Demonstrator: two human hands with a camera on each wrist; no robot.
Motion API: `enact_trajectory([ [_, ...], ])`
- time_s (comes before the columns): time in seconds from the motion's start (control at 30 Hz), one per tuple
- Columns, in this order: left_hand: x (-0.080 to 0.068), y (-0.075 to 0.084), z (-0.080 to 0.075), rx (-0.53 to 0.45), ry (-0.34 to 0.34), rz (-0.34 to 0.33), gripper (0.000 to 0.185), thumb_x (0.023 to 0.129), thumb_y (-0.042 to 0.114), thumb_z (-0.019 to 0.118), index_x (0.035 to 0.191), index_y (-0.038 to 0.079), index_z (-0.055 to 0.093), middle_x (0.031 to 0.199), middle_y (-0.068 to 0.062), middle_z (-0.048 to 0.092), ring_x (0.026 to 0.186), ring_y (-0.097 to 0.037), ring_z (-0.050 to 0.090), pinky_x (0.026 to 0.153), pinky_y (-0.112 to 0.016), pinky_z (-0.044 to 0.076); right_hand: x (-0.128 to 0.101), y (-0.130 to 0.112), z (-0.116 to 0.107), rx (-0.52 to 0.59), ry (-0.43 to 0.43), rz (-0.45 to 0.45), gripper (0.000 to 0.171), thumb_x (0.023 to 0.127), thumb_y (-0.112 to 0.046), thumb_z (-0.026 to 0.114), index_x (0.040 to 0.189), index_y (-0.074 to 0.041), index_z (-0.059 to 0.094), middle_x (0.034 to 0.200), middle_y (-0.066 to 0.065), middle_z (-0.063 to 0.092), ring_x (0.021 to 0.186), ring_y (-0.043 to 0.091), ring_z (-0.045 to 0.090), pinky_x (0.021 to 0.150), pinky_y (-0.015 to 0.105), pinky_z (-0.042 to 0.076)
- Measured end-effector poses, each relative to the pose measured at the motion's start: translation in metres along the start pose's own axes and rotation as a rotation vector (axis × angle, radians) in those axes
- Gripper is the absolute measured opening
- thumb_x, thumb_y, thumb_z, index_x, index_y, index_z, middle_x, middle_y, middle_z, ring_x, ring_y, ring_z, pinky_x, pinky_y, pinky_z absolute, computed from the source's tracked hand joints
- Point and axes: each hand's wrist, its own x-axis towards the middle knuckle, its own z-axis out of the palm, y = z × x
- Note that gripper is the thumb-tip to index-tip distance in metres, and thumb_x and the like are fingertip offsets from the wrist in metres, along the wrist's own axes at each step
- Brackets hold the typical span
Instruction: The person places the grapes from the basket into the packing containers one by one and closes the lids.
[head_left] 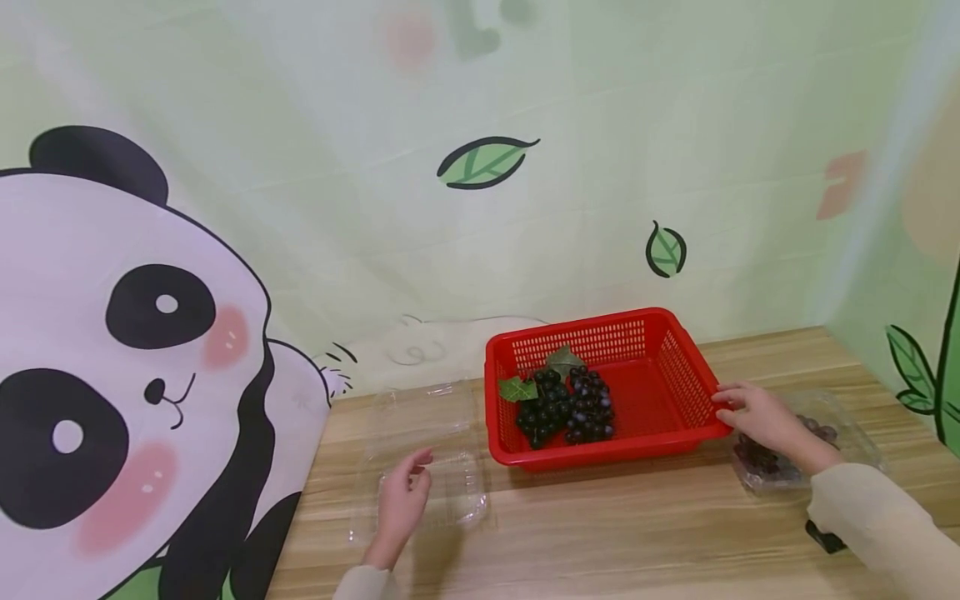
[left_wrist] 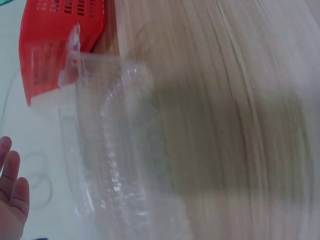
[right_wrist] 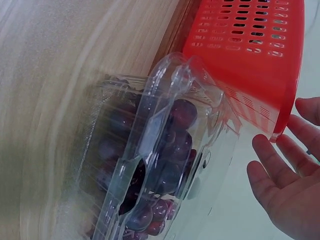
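Red plastic basket [head_left: 600,455] at back of wooden table [head_left: 600,533]; dark grape bunches [head_left: 551,408] inside. Right hand [head_left: 761,417]: fingers apart at basket's right rim, contact uncertain. Left hand [head_left: 401,496]: fingers relaxed, slightly apart, near clear clamshell [head_left: 420,417]. Grape-filled box [right_wrist: 151,132] beside right hand.

The head camera looks forward and down from above, taking in the whole red, rectangular, slotted plastic basket [head_left: 600,455], the pale wood-grain table [head_left: 600,542] and the light green backdrop [head_left: 585,225] behind. The left wrist camera looks closely across a clear, shallow plastic container [left_wrist: 120,165], the right one at a clear plastic box [right_wrist: 150,135] of round purple grapes [right_wrist: 182,114]; both pictures lie sideways. All three share the basket.
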Motion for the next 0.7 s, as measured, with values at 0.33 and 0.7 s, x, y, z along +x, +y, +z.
enact_trajectory([
  [0.33,-0.003,-0.022,-0.007,0.041,0.056,-0.138,0.032,0.081,-0.003,0.049,0.110,0.006,0.059,0.102,-0.008,0.064,0.088,-0.020,0.057,0.072,-0.025,0.042,0.000,0.003,0.006,-0.011,0.074,-0.033,0.032,0.083,-0.004,0.054,0.110,0.013,0.054,0.120,0.031,0.044,0.100,0.045,0.049,0.066,0.038,0.051],
  [0.7,-0.005,-0.038,-0.016,0.056,0.105,-0.227,0.033,0.080,-0.002,0.049,0.112,0.002,0.057,0.102,-0.012,0.063,0.090,-0.023,0.056,0.074,-0.029,0.042,0.001,0.007,0.011,0.003,0.141,-0.033,0.033,0.083,-0.004,0.054,0.112,0.012,0.052,0.120,0.030,0.043,0.097,0.044,0.051,0.064,0.037,0.051],
])
